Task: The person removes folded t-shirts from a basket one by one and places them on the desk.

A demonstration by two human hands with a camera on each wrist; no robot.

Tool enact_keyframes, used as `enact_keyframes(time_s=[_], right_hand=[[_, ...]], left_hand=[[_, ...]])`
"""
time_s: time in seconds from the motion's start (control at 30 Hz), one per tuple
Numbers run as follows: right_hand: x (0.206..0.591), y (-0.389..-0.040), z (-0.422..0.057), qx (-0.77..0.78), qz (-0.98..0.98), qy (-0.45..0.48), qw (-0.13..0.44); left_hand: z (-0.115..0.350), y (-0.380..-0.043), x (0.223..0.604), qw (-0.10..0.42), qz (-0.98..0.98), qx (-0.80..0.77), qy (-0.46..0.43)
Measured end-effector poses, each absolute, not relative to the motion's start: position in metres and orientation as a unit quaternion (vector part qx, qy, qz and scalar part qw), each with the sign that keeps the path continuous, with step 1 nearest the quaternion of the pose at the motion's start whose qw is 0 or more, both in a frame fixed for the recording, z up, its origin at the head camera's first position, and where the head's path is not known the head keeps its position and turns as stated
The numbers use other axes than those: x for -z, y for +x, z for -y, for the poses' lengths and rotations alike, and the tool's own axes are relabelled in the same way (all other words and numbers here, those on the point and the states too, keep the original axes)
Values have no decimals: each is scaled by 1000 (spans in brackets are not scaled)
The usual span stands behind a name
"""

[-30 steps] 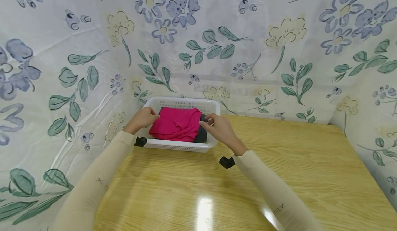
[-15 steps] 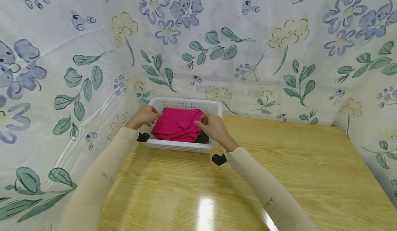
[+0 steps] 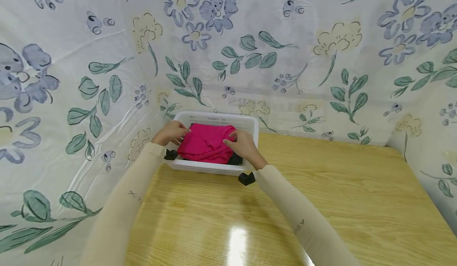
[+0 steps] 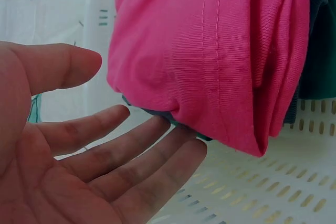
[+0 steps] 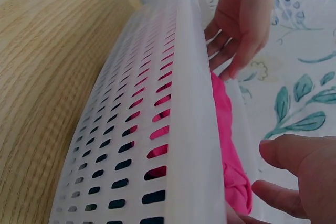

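A folded pink garment (image 3: 207,144) with a stitched hem lies in a white perforated plastic basket (image 3: 207,167). Beneath it, dark clothing (image 3: 235,159) shows at the right; the left wrist view also shows dark green cloth (image 4: 321,61). My left hand (image 3: 172,133) is at the pile's left side. In the left wrist view its fingers (image 4: 152,174) are extended, their tips at the pile's lower edge, thumb apart from the cloth. My right hand (image 3: 245,145) is at the right side. The right wrist view shows its thumb and forefinger apart; its other fingers are partly hidden by the basket's wall.
The basket stands on a wood-grain table (image 3: 321,194), near the back left corner. Floral sheeting (image 3: 271,60) hangs close behind it and along the left. A black piece sits at each cuff, the right one (image 3: 246,178) just in front of the basket.
My right hand has moved left and inward, over the right edge of the pink garment. The left hand stays by the left edge, slightly closer. The whole view has shifted a little.
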State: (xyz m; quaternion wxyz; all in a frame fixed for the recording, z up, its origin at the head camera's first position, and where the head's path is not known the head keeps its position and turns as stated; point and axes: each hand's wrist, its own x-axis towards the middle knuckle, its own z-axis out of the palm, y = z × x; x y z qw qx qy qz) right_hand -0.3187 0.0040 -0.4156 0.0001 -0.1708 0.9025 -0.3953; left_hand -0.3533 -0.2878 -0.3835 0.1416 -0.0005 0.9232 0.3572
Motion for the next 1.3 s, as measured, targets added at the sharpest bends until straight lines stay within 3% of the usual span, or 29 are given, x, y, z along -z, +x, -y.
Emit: enact_keyframes(time_s=[0.97, 1.3], right_hand=[[430, -332, 5, 524, -837, -100, 121], [432, -332, 4, 522, -835, -122, 127]], left_hand=[[284, -356, 389, 180, -908, -379, 12], [272, -359, 390, 115, -943, -311, 36]])
